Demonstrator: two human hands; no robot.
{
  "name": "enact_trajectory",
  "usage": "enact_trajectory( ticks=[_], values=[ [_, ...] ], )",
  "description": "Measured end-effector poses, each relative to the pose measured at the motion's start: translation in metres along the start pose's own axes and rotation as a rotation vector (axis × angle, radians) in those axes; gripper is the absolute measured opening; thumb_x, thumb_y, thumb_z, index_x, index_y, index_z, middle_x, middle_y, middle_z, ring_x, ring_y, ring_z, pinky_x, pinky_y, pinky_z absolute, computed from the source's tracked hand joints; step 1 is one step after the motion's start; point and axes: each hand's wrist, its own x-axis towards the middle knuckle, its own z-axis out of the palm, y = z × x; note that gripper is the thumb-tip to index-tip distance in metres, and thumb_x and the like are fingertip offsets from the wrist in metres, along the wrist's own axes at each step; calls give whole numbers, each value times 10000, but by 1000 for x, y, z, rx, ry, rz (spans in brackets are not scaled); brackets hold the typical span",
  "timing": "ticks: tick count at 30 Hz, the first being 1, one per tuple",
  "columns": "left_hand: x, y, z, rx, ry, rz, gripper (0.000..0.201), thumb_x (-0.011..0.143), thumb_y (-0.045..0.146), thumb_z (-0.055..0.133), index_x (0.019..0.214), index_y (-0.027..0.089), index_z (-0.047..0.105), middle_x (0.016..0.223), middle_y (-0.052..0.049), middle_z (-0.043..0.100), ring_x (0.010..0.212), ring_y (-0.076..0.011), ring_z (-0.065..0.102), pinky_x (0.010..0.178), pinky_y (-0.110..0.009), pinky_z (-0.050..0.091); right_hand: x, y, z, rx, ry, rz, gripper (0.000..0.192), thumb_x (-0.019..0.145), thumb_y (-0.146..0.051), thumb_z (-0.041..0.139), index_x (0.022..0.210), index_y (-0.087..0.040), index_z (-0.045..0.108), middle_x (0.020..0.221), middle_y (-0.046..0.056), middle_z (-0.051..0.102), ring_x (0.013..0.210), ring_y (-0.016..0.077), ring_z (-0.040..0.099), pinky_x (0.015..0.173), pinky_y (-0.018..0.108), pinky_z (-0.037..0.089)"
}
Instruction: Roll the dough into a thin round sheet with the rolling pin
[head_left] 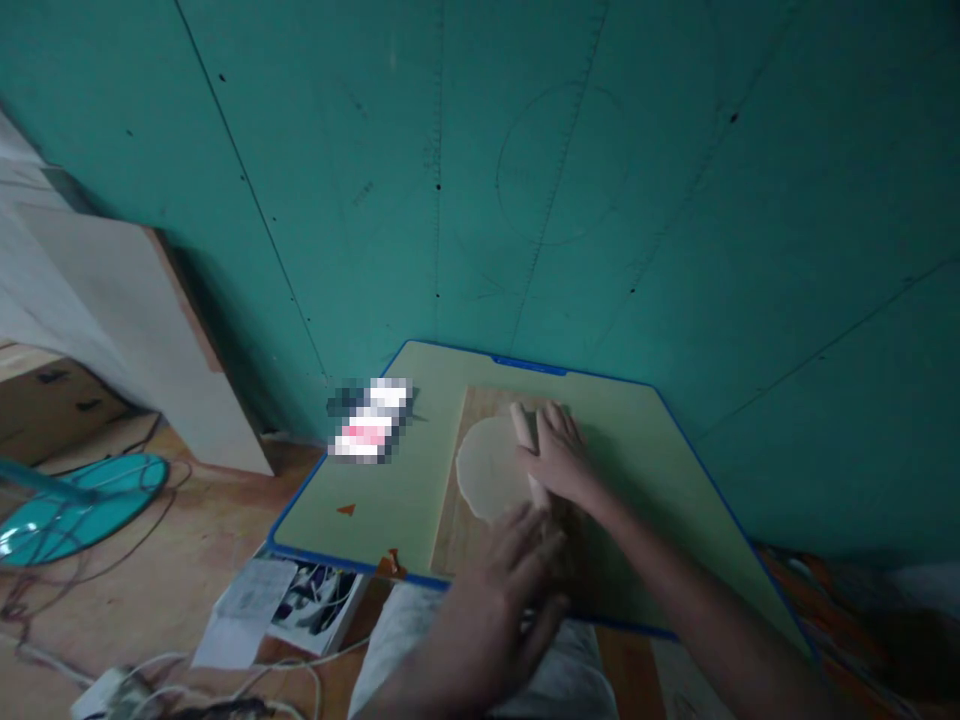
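Note:
A flat, roughly round sheet of pale dough (491, 470) lies on a wooden board (457, 540). Across the dough's right side, a slim light rolling pin (523, 425) points away from me. My right hand (562, 458) is on the pin's far half, with its thumb across the pin and its fingers to the right of it. Nearer to me, my left hand (506, 585) hovers by the pin's near end, fingers bent a little and thumb apart. It is slightly blurred, and I cannot tell whether its fingertips touch the pin.
The board rests on a pale table with a blue rim (615, 376), close to a green wall (360, 200). A blurred-out phone-like thing (373, 420) lies at the table's left. On the floor are cables, a power strip (112, 693), a teal round base (112, 500) and an open box (319, 605).

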Motion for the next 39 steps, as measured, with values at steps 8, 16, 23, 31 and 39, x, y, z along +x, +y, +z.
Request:
enact_trajectory(
  ticks=[8, 16, 23, 31, 39],
  values=[
    [49, -76, -53, 178, 198, -134, 359, 1015, 337, 480, 1321, 174, 569, 1396, -165, 594, 1346, -295, 530, 1071, -487, 496, -45, 23, -9, 218, -62, -236, 427, 947, -163, 456, 1323, -205, 654, 1526, 115, 500, 1431, 254, 434, 1178, 447, 367],
    [75, -102, -14, 456, -58, -146, 480, 1000, 474, 512, 1330, 129, 568, 1476, -237, 513, 1414, -347, 447, 1115, -538, 421, -22, 23, -15, 218, -86, -379, 317, 968, -245, 566, 1259, -277, 689, 1416, 89, 590, 1265, 249, 593, 1046, 400, 479],
    [62, -119, -36, 395, -146, -63, 268, 975, 288, 569, 1196, 199, 691, 1491, -149, 525, 1420, -313, 446, 1112, -474, 453, -12, 47, -3, 284, 66, -280, 280, 969, -338, 597, 1199, -215, 698, 1201, 94, 653, 1109, 212, 633, 943, 324, 494],
    [104, -146, -68, 412, -281, -277, 253, 959, 368, 553, 1000, 230, 760, 1243, -94, 708, 1293, -280, 582, 969, -356, 547, 54, 7, -9, 149, 123, -120, 335, 1045, -354, 410, 1087, -196, 703, 1137, 102, 659, 1094, 212, 603, 938, 325, 445],
    [115, -132, -29, 592, -127, -431, 445, 1040, 361, 357, 1295, 109, 620, 1416, -233, 566, 1363, -355, 504, 1104, -513, 406, 55, -5, -6, -28, 103, -16, 362, 1013, -317, 377, 1150, -182, 684, 1227, 153, 640, 1170, 282, 570, 1008, 425, 411]
  ],
)
